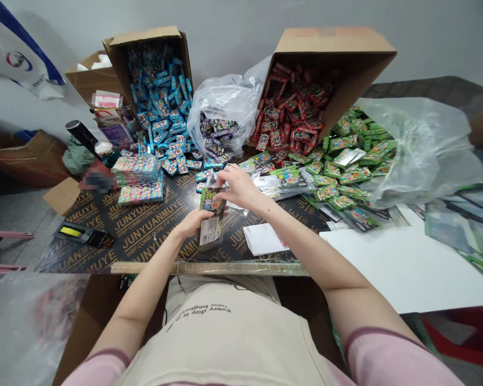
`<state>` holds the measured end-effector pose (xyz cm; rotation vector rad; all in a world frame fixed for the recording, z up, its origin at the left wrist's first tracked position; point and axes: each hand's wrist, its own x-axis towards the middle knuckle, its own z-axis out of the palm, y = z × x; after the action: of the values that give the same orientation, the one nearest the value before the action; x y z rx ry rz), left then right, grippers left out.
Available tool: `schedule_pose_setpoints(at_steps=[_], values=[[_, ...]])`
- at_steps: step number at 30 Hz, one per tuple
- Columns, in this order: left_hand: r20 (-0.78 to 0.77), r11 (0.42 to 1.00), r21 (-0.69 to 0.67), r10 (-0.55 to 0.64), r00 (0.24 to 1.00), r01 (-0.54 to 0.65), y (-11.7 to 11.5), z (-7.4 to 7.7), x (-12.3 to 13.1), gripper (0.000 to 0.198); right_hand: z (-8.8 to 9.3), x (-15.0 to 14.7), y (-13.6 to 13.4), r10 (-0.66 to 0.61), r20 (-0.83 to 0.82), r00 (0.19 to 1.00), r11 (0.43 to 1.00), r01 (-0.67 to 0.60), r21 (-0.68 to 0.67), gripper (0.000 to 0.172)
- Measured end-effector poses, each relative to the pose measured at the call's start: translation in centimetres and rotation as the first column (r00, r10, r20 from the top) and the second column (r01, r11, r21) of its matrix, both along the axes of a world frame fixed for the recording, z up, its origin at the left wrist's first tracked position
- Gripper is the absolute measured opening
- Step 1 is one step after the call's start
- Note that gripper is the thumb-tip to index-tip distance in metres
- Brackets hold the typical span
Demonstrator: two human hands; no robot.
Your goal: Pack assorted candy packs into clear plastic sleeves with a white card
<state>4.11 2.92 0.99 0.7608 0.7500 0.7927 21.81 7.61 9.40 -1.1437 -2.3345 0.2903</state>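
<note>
My left hand (pixel 192 223) grips a green and black printed packet (pixel 210 228) by its left side, the thumb lying across its front. The packet has a clear plastic margin and is held tilted above the dark table. My right hand (pixel 239 186) is bent over the packet's upper end, its fingers closed on the top edge; the exact fingertip contact is partly hidden. Small blue boxes (pixel 181 165) lie just beyond the hands. Beside the right wrist are flat printed packets in clear plastic (pixel 282 182). White folded paper (pixel 263 239) rests below the right forearm.
Cartons of blue boxes (pixel 159 96) and red boxes (pixel 293 115) stand tipped at the back. Between them sits a plastic bag (pixel 225 102) with purple boxes. Green boxes (pixel 346 177) spill at right. Stacked boxes (pixel 140 193) and a tape dispenser (pixel 82 234) are at left.
</note>
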Motion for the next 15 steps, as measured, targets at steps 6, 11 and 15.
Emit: schedule_pose_setpoints(at_steps=[6, 11, 15], values=[[-0.171, 0.998, -0.051, 0.04, 0.984, -0.049, -1.9, -1.8, -0.2, 0.032, -1.7, 0.4, -1.3, 0.065, -0.086, 0.994, 0.943, -0.089, -0.322, 0.015], [0.133, 0.987, -0.05, -0.145, 0.98, 0.153, -3.9, -1.6, 0.3, 0.048, -2.7, 1.4, -2.7, 0.055, -0.155, 0.986, 0.944, -0.102, -0.313, 0.015], [0.118, 0.996, 0.072, -0.057, 0.991, 0.049, -3.6, -1.4, 0.1, 0.059, -2.1, 2.4, -3.2, 0.116, -0.157, 0.981, 0.955, -0.154, -0.255, 0.017]])
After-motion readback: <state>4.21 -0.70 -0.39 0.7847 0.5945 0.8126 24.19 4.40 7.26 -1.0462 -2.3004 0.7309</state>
